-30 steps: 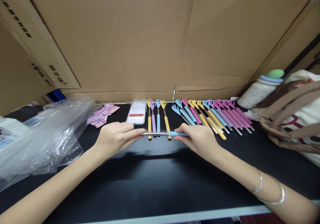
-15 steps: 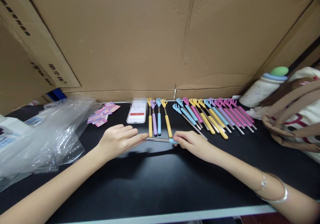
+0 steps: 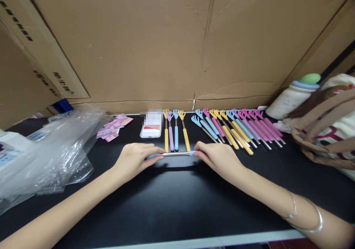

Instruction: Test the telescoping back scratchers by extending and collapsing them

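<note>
I hold a blue telescopic back scratcher point(image 3: 175, 154) sideways just above the black table point(image 3: 177, 201). My left hand point(image 3: 133, 160) grips its left end, where a bit of blue shows. My right hand point(image 3: 220, 157) grips the blue handle at its right end. The bare metal shaft spans the gap between my hands. Just behind it lie three scratchers in a neat row point(image 3: 175, 132), yellow, purple, blue and yellow handles upright. To the right a larger group of coloured scratchers point(image 3: 238, 128) lies slanted.
A white phone point(image 3: 151, 128) lies left of the row. Pink stickers point(image 3: 113, 127) and clear plastic bags point(image 3: 47, 149) are at the left. A bottle with a green cap point(image 3: 294, 97) and a cloth bag point(image 3: 330, 127) stand at the right. Cardboard point(image 3: 166, 41) walls the back.
My left hand has closed on the scratcher's left end, and the shaft between my hands looks shorter than a second ago. Both hands shifted slightly toward me.
</note>
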Demonstrator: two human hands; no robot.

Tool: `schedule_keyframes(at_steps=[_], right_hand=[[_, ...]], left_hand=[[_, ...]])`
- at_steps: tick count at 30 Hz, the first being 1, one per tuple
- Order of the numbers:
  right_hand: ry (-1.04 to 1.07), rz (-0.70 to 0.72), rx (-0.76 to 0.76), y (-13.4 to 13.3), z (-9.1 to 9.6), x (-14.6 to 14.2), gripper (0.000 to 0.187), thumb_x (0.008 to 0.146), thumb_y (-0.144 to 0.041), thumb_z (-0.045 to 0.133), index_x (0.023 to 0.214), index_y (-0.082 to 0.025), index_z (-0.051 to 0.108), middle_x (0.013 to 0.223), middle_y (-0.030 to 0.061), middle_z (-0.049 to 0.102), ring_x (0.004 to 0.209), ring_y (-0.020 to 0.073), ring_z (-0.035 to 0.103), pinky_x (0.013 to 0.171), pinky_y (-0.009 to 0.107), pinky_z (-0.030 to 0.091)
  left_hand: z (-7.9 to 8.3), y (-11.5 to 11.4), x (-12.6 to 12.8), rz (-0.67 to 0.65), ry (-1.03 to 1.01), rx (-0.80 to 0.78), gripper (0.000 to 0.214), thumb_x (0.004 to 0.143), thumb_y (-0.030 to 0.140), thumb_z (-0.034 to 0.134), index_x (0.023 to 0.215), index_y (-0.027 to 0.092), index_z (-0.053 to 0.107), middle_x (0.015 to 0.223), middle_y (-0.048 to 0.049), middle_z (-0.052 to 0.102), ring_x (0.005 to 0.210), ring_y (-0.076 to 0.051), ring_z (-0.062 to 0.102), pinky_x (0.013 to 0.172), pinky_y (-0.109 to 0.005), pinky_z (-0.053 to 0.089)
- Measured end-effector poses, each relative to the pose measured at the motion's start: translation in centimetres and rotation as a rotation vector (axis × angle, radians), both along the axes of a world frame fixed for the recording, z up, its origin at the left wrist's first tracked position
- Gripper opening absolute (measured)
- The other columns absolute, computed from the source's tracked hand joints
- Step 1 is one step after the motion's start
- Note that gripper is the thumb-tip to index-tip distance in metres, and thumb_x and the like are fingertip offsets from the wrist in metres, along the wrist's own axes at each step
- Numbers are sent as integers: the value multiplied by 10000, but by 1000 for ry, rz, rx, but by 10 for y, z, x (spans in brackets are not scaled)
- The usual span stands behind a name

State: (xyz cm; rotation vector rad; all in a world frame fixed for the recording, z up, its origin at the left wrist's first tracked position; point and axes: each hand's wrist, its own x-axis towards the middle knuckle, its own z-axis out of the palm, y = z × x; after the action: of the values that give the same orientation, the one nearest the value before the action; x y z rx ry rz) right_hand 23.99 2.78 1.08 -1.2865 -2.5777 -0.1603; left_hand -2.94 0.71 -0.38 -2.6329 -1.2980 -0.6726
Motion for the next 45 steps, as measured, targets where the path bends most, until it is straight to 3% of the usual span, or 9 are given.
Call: schedule_keyframes(at_steps=[11, 19, 23, 27, 31, 34, 45], right_hand=[[36, 109, 148, -2, -6, 0, 288, 881, -433, 421, 797, -191, 553, 674, -4, 589, 625, 106, 545, 534, 222, 263], [77, 132, 176, 0, -6, 0, 312, 889, -437, 397, 797, -188, 562, 682, 7, 587, 642, 106, 533, 554, 216, 285], [59, 112, 70, 1, 4, 2, 250, 858, -438, 455, 864, -208, 552, 733, -2, 610, 672, 115, 558, 560, 212, 304], [-91, 148, -185, 10, 27, 18, 164, 844, -378, 486, 869, -232, 555, 673, -25, 590, 597, 109, 539, 521, 205, 289], [-49, 204, -474, 22, 46, 38, 251, 880, -407, 397, 840, -216, 555, 638, -29, 549, 557, 93, 488, 511, 198, 294], [35, 262, -630, 25, 49, 44, 332, 889, -443, 351, 831, -189, 557, 639, -19, 533, 553, 91, 467, 523, 204, 314], [87, 282, -705, 26, 46, 41, 408, 889, -472, 334, 781, -157, 569, 692, -4, 545, 610, 93, 464, 565, 215, 333]], left_hand=[[-1, -3, 7, -9, -82, -112, 220, 874, 393, 467, 908, 296, 661, 737, 81, 672, 600, -55, 596, 529, -155, 340], [3, -5, 6, 16, 31, 102, 228, 881, 363, 451, 914, 283, 663, 685, 55, 656, 573, -70, 589, 514, -183, 333], [6, -4, 5, 32, 89, 217, 196, 863, 358, 479, 867, 287, 662, 639, 57, 639, 551, -81, 582, 505, -206, 324], [12, -1, 0, 24, 143, 308, 189, 852, 362, 488, 825, 283, 657, 603, 56, 620, 504, -89, 557, 478, -222, 305], [19, 1, -5, 17, 152, 345, 203, 855, 349, 478, 817, 261, 657, 636, 39, 641, 505, -88, 558, 457, -218, 291], [20, 1, -6, 12, 161, 365, 203, 852, 340, 479, 814, 260, 661, 625, 34, 638, 500, -88, 555, 456, -217, 293], [13, 2, -7, -33, 109, 301, 189, 851, 336, 491, 862, 269, 667, 562, 41, 590, 484, -89, 525, 484, -225, 319]])
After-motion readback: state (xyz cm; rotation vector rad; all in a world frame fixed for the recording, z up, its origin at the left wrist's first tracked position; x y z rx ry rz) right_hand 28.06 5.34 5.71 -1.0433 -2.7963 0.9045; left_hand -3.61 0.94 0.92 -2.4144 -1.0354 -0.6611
